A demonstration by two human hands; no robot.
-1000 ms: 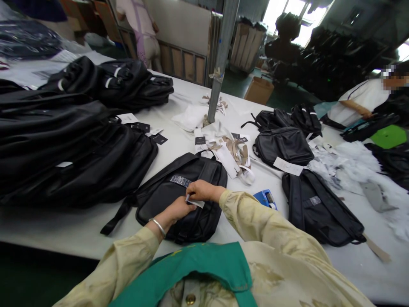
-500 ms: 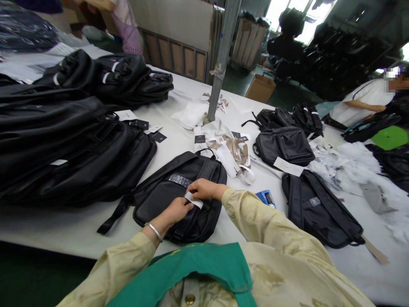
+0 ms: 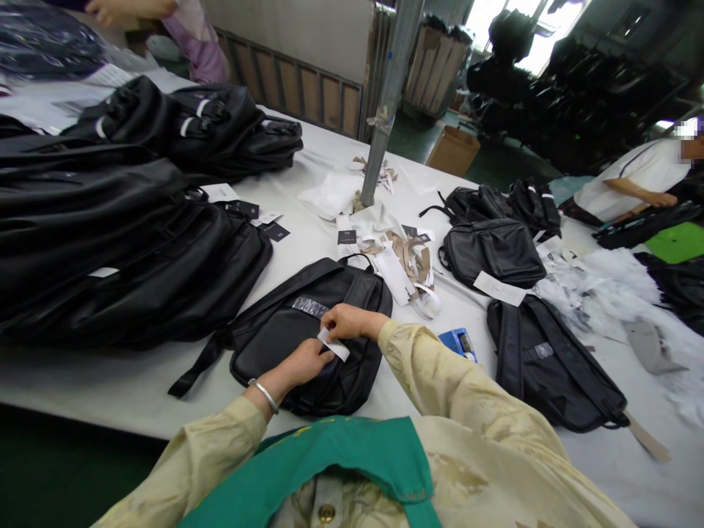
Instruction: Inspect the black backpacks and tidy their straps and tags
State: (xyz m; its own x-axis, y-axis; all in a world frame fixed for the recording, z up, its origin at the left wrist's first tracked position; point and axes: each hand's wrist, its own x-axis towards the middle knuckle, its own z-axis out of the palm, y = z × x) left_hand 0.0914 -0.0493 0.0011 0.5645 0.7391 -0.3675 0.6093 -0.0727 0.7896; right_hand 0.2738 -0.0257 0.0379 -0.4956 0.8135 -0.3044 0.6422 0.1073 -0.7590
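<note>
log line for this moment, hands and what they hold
left hand: touching white strip, grip unclear | right hand: pinching white strip | below: black bag on table | near: blue device beside bag

- Stained pale-yellow sleeves (image 3: pixel 456 381) are covering both arms.
- A green apron (image 3: pixel 341 455) is covering the chest above a brass button (image 3: pixel 328 513).
- A silver bangle (image 3: pixel 264 394) is ringing the wrist of the left grip (image 3: pixel 308 359).
</note>
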